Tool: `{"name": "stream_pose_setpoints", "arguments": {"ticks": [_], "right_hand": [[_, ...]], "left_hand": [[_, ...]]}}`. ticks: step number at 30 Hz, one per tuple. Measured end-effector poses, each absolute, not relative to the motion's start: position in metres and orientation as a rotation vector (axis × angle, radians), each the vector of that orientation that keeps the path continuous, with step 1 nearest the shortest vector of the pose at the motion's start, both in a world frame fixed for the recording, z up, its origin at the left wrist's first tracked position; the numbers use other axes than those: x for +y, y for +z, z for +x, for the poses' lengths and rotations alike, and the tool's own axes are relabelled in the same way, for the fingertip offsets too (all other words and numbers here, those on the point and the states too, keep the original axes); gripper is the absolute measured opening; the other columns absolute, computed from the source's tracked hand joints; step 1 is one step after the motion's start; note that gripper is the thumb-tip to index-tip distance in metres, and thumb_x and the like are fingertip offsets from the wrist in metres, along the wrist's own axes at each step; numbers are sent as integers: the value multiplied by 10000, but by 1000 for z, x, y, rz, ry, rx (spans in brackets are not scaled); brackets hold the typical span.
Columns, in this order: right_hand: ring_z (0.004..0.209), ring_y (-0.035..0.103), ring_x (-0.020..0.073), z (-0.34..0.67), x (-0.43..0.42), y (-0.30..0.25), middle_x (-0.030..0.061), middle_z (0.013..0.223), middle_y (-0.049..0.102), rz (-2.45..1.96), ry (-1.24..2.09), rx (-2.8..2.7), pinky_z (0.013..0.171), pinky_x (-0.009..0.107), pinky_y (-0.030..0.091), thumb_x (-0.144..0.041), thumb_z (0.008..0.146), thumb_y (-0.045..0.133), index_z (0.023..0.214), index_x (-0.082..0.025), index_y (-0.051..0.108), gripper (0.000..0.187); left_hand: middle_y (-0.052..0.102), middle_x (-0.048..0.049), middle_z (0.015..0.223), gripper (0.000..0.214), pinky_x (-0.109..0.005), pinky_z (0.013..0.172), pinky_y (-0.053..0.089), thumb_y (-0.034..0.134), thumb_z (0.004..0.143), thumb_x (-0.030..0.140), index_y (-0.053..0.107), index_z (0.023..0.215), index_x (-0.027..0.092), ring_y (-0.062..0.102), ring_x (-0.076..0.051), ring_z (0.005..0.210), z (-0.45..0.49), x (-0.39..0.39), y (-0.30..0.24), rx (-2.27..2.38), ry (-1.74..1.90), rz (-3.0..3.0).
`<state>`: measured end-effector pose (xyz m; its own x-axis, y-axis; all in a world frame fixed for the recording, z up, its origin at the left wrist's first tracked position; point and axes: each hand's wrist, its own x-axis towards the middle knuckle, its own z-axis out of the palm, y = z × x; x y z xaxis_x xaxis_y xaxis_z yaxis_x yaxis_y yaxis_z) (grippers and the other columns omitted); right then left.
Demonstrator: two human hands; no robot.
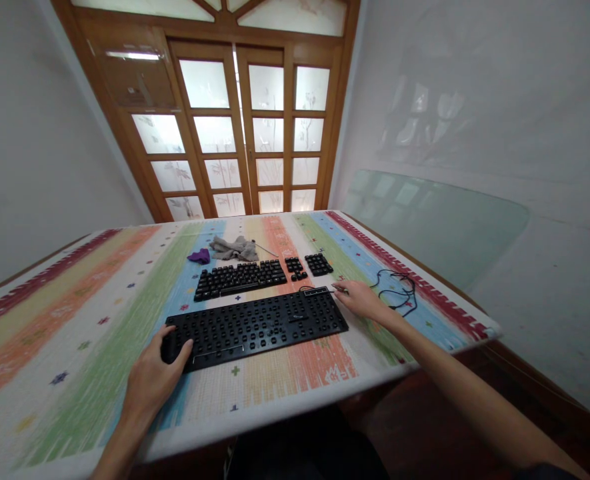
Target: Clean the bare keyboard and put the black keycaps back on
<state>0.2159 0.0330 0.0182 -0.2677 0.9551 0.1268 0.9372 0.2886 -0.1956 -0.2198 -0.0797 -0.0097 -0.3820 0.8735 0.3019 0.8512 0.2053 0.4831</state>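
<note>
A black keyboard frame (257, 327) with its keycaps off lies near the table's front edge. My left hand (155, 380) grips its near left corner, thumb on top. My right hand (362, 300) rests at its far right corner, fingers stretched toward the edge. Behind it, removed black keycaps (239, 277) are laid out in keyboard order, with two smaller groups (319, 264) to their right.
A grey cloth (235, 248) and a small purple item (199, 256) lie beyond the keycaps. The keyboard's black cable (399, 290) coils at the right of the striped tablecloth (99, 313). Wooden glazed doors (245, 133) stand behind; a glass sheet (439, 220) leans against the right wall.
</note>
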Motion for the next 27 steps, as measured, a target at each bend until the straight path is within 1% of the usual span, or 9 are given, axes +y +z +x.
{"name": "stream_pose_setpoints", "arguments": {"ticks": [3,7,12,16,21,27], "right_hand": [[1063,649,243,217,40,14,119,1116,721,-1772,51,-2377,911,293,444,-214,900,509,1065,-163,724,276],[962,655,242,216,51,11,135,1015,723,-1878,-31,-2340,809,289,445,-265,925,482,944,-140,725,273],[916,653,241,219,63,10,141,976,725,-1967,-69,-2246,710,271,415,-281,921,478,887,-145,719,279],[859,659,234,226,71,10,140,924,736,-1998,-62,-2198,655,264,383,-285,906,489,847,-142,725,282],[799,658,213,233,72,10,118,870,746,-2004,-34,-2159,622,257,360,-313,925,457,855,-143,731,329],[737,653,212,235,66,11,109,812,741,-1930,71,-2153,596,266,338,-424,972,389,771,-156,710,464]], "left_hand": [[688,-142,1177,500,-446,917,531,546,823,496,588,1207,178,664,-336,1074,-219,-80,-11,2404,937,1736],[682,-143,1193,484,-444,925,529,557,827,486,594,1198,177,666,-331,1072,-215,-77,-15,2393,964,1775],[626,-158,1297,493,-457,970,508,540,843,488,583,1209,160,633,-338,1139,-208,-72,-20,2363,947,1810],[561,-167,1380,492,-468,1013,480,503,861,512,596,1178,148,594,-342,1200,-201,-71,-24,2356,929,1847],[520,-177,1419,534,-479,1052,446,456,865,546,601,1168,130,561,-346,1240,-189,-73,-25,2365,891,1864],[538,-196,1395,570,-494,1055,439,428,867,545,599,1179,99,558,-354,1240,-180,-72,-23,2367,835,1897]]}}
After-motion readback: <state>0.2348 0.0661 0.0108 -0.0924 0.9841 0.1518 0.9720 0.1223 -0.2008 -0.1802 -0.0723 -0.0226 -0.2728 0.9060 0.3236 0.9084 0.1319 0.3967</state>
